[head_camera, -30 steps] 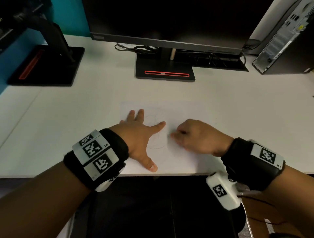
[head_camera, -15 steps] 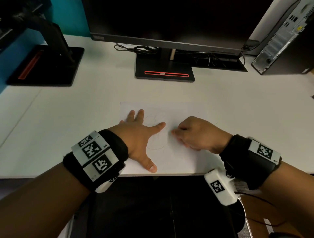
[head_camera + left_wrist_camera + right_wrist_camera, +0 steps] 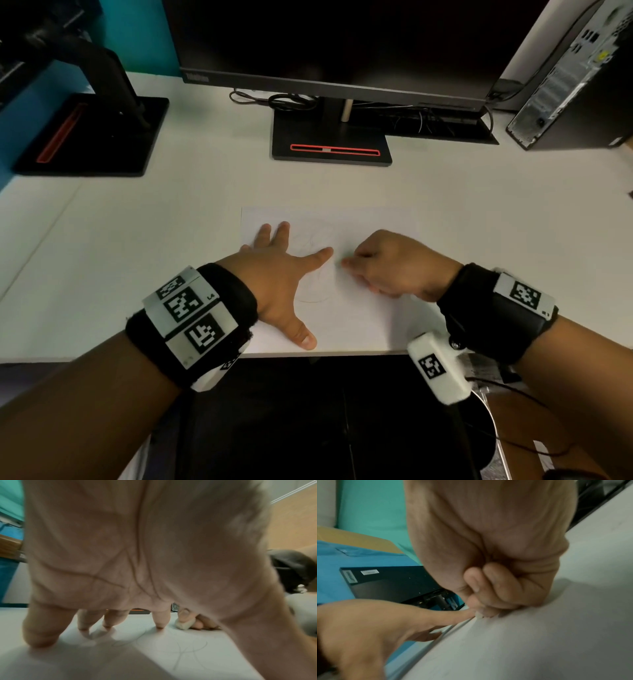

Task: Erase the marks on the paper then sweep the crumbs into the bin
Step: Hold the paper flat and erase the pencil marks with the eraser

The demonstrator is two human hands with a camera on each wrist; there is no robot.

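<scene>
At centre frame on the paper (image 3: pixel 359 318), I keep my left hand (image 3: pixel 284 274) splayed flat pinning it while my right hand (image 3: pixel 390 265) pinches the eraser (image 3: pixel 184 624), rubbing short, light strokes over the pencil marks (image 3: pixel 313 298).

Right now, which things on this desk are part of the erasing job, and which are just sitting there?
In use:
paper, with pencil marks left on it
eraser, pinched in the right hand
left hand, spread flat on the paper

Just there:
monitor on its stand
second stand
computer tower
cables

No bin in view.
</scene>
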